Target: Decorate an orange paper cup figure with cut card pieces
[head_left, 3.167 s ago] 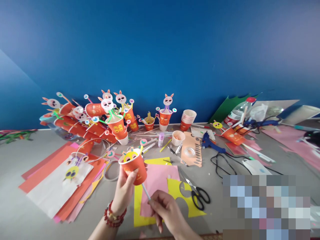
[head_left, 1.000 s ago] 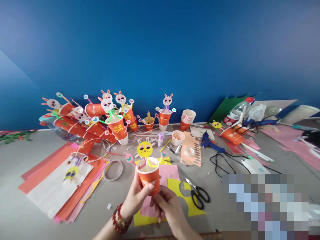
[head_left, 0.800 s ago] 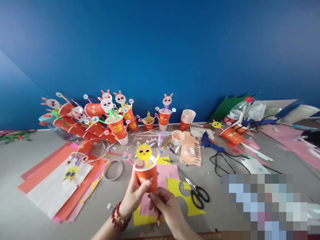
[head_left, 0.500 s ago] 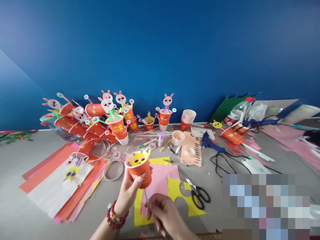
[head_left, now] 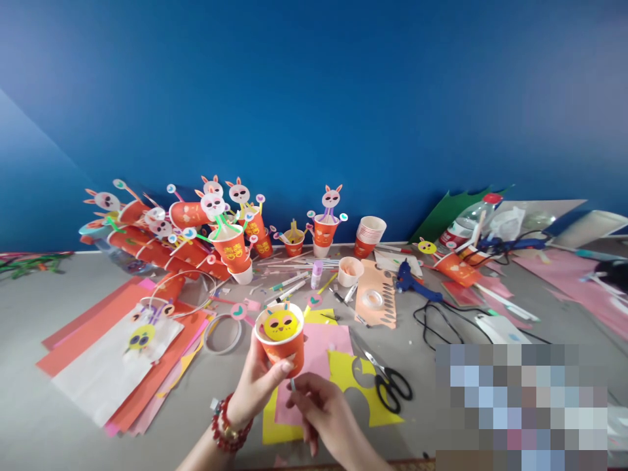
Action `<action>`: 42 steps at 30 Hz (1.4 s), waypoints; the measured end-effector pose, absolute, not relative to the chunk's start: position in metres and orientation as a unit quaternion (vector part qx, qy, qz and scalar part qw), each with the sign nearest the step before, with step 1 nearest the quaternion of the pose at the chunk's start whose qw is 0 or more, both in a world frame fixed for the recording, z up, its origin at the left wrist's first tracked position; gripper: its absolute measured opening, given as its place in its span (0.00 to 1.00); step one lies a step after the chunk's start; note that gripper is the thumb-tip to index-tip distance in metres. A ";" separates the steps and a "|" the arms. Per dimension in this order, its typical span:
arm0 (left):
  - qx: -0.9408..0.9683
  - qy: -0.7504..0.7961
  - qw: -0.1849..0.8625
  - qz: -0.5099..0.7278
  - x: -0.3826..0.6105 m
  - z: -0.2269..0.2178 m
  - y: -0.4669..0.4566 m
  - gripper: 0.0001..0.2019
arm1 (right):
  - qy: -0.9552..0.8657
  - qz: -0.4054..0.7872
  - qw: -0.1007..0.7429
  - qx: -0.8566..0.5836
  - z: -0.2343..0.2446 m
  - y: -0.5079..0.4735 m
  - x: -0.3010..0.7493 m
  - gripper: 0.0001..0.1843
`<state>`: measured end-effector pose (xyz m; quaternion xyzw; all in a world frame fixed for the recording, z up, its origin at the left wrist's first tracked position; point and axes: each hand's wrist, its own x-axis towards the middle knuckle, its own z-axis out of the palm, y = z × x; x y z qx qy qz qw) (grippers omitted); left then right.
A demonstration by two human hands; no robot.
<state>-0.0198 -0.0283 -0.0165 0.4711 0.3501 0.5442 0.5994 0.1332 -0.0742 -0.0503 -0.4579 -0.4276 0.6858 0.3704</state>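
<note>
My left hand (head_left: 256,384) is closed around an orange paper cup (head_left: 283,345), held above the table near the front edge. A yellow bunny face (head_left: 279,324) sits low in the cup's mouth, with small pink discs on stems sticking out at both sides. Just below the cup, my right hand (head_left: 324,413) pinches a thin white stick (head_left: 293,384) that comes out of the cup's bottom. A red bead bracelet (head_left: 227,425) is on my left wrist.
Many finished bunny cups (head_left: 230,242) crowd the back left by the blue wall. Coloured paper sheets (head_left: 118,353) lie at left, black scissors (head_left: 390,383) and a blue glue gun (head_left: 409,278) at right, a stack of cups (head_left: 367,235) behind, a tape ring (head_left: 223,333) nearby.
The bunny face rose high above the cup a second ago, then sank back into it. My right hand moved down from the cup's base with the stick, then came up again a little.
</note>
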 end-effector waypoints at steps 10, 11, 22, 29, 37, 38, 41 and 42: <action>0.470 0.360 0.634 0.497 -0.010 -0.025 -0.036 0.32 | -0.412 0.655 0.432 -0.463 -0.044 -0.066 0.133 0.30; 0.474 0.363 0.631 0.495 -0.008 -0.027 -0.036 0.32 | -0.415 0.650 0.440 -0.460 -0.044 -0.065 0.133 0.30; 0.468 0.390 0.605 0.513 -0.004 -0.019 -0.032 0.27 | -0.407 0.652 0.485 -0.417 -0.044 -0.062 0.132 0.27; 0.443 0.393 0.624 0.510 -0.001 -0.013 -0.031 0.25 | -0.395 0.660 0.479 -0.423 -0.038 -0.059 0.131 0.27; 0.338 0.389 0.680 0.522 0.002 -0.011 -0.023 0.19 | -0.376 0.681 0.459 -0.429 -0.035 -0.061 0.134 0.26; 0.312 0.390 0.694 0.519 0.001 -0.011 -0.022 0.20 | -0.372 0.685 0.459 -0.427 -0.036 -0.061 0.134 0.25; 0.241 0.390 0.732 0.504 -0.001 -0.010 -0.019 0.22 | -0.362 0.693 0.461 -0.420 -0.038 -0.061 0.133 0.26; 0.225 0.388 0.739 0.502 -0.002 -0.010 -0.019 0.23 | -0.360 0.694 0.462 -0.418 -0.038 -0.061 0.133 0.26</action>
